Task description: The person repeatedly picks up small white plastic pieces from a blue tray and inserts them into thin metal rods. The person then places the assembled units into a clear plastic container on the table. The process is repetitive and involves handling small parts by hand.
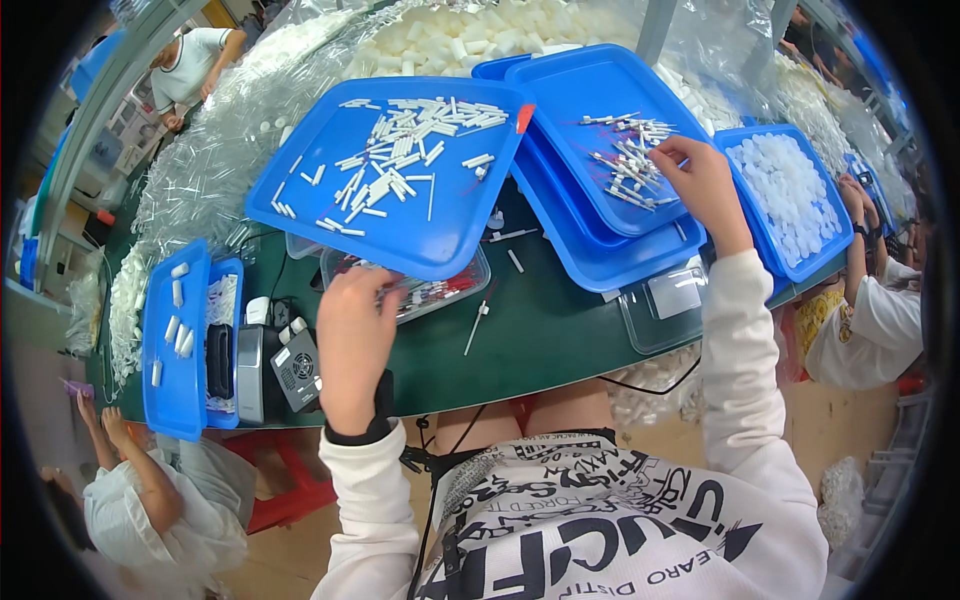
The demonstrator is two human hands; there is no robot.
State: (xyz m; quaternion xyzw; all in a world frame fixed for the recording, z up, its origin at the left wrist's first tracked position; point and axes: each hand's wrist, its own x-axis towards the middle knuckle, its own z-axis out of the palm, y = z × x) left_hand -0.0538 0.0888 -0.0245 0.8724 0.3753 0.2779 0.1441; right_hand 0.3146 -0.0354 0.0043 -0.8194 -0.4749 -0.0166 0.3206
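My right hand [700,185] reaches over a blue tray [570,85]. Its thumb and fingertips come together at a pile of small white parts with thin dark red wires [635,165]; whatever is between them is too small to name. My left hand [358,325] is at the front edge of another blue tray [440,240], above a clear plastic box [455,290] of red and white pieces. Its fingers are bent and partly hidden, so I cannot see a held thing. Many short white tubes [400,150] lie scattered on that left tray.
A blue tray of translucent white pieces [785,190] stands at right. On the green table [540,335] lie a loose wired part [477,320] and a clear lid [665,310]. Small boxy devices [295,370] and a blue tray [165,340] are at left. Other people sit on both sides.
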